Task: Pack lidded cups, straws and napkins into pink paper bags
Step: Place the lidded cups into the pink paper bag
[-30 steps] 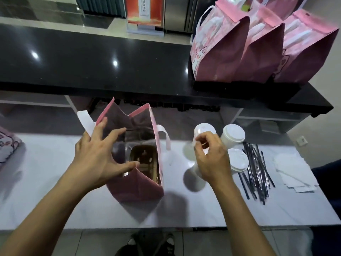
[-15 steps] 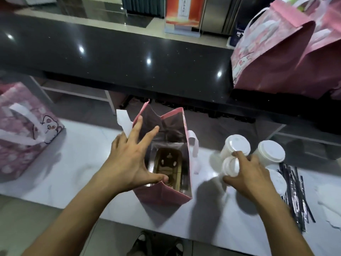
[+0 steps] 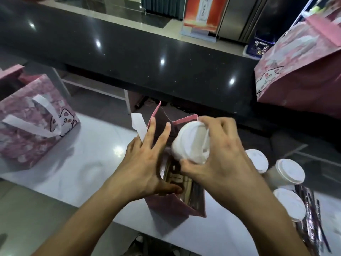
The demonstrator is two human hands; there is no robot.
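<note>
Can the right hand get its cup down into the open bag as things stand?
Probably yes: the right hand holds the cup above the open bag, whose mouth the left hand spreads.

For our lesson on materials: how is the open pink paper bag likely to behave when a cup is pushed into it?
The open bag probably flexes easily: its thin paper walls look creased. It seems light and apt to tip or slide, since the left hand braces its rim while the right hand brings the cup over it.
</note>
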